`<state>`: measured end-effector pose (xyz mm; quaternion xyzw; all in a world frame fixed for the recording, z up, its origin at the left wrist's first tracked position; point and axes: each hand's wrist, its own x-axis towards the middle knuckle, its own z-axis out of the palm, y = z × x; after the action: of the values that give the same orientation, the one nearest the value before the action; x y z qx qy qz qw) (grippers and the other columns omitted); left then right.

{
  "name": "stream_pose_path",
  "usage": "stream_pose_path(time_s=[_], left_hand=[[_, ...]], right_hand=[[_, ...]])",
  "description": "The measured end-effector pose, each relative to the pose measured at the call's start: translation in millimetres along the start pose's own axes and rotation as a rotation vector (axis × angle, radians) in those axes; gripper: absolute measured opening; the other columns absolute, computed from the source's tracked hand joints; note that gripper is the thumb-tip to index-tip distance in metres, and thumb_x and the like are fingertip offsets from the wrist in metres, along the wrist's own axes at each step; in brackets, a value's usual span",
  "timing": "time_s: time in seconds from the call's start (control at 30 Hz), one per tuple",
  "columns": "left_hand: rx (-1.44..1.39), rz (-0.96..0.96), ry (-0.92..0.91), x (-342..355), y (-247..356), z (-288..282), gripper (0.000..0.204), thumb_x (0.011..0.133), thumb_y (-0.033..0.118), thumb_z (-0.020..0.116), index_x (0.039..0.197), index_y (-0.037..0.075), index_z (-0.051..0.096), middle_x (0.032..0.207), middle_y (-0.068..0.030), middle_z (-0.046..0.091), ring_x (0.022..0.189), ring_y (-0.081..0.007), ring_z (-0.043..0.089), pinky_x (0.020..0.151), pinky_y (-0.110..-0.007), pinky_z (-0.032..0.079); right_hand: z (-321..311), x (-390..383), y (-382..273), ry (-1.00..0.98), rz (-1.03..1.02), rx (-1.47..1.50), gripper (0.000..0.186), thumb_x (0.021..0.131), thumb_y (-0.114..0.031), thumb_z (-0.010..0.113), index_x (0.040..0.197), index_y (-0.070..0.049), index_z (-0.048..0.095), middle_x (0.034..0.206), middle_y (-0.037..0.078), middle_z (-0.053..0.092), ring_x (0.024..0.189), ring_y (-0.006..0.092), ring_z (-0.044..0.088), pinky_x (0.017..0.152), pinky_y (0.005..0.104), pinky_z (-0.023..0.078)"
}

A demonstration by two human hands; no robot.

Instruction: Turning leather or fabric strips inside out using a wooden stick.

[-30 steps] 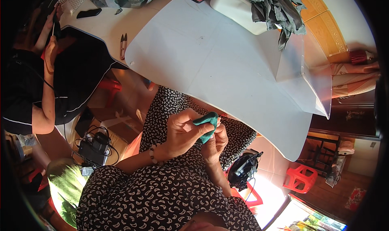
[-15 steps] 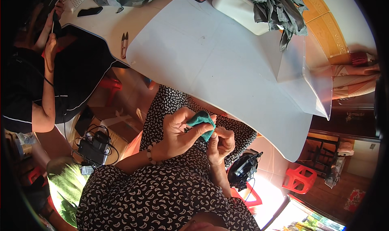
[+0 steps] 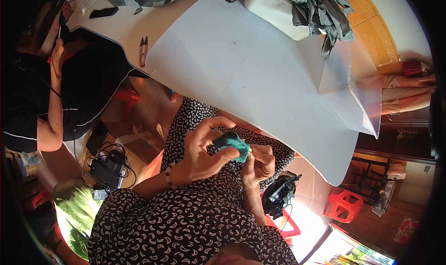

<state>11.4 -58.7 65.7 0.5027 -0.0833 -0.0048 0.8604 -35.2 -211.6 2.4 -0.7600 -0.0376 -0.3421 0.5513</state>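
Note:
A small dark-green piece of cloth (image 3: 232, 145) is held up over my lap, folded and bunched. My left hand (image 3: 202, 149) grips it from the left, with the thumb pressed on its near face and the index finger lifted and curved away. At the cloth's right edge, my right hand (image 3: 258, 165) is closed in a pinch. A tiny pale bit shows at those fingertips, too small to name. Beyond both hands lies the near edge of the grey-white tabletop (image 3: 241, 74).
Thread snips (image 3: 143, 51) and a black phone (image 3: 104, 13) lie on the far-left table. A white bin (image 3: 274, 14) holds grey cloth strips (image 3: 320, 16). A clear panel (image 3: 360, 95) stands at right. Another person's hand (image 3: 58, 56) works at left. Red stools (image 3: 344, 205) are at lower right.
My left index finger has lifted off the cloth and opened outward. The cloth has turned, showing a flatter face, and my right hand has shifted slightly right.

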Motion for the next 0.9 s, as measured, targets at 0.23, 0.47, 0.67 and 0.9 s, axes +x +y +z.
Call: stream_pose_path(time_s=[0.23,0.47,0.67,0.9], left_hand=[[0.308,0.066,-0.070,9.8,4.8,-4.8,0.020,0.082,0.002,0.077,0.097,-0.003,0.065,0.095,-0.0106,0.071,0.080,-0.0145,0.069,0.074,-0.028,0.057],[0.483,0.274,-0.217,13.8,6.1,-4.8,0.017,0.077,0.009,0.082,0.085,0.002,0.069,0.089,-0.0101,0.072,0.071,-0.0124,0.067,0.058,-0.025,0.051],[0.357,0.099,-0.400,15.3,1.4,-3.8,0.019,0.075,0.010,0.084,0.085,0.003,0.070,0.090,-0.0092,0.073,0.076,-0.0137,0.069,0.065,-0.026,0.055],[-0.002,0.043,-0.236,10.7,4.1,-0.1,0.030,0.081,0.006,0.079,0.106,-0.002,0.065,0.095,-0.0111,0.073,0.092,-0.0160,0.071,0.077,-0.027,0.058]], right_hand=[[-6.5,-9.3,6.1,-0.054,0.133,0.136,0.017,0.087,-0.006,0.073,0.090,-0.003,0.056,0.080,0.011,0.067,0.067,0.0163,0.061,0.062,0.0273,0.048],[-8.9,-12.7,7.0,-0.077,0.440,0.530,0.020,0.088,-0.014,0.074,0.087,-0.002,0.058,0.082,0.006,0.065,0.069,0.0101,0.057,0.066,0.0237,0.046],[-15.6,-14.2,19.5,-0.201,0.642,0.872,0.029,0.084,-0.022,0.079,0.085,-0.005,0.055,0.082,0.005,0.065,0.069,0.0082,0.057,0.064,0.0225,0.048],[-5.0,0.7,-1.8,-0.130,0.519,0.728,0.016,0.087,0.002,0.071,0.092,-0.003,0.056,0.081,0.006,0.063,0.072,0.0121,0.059,0.064,0.0237,0.048]])
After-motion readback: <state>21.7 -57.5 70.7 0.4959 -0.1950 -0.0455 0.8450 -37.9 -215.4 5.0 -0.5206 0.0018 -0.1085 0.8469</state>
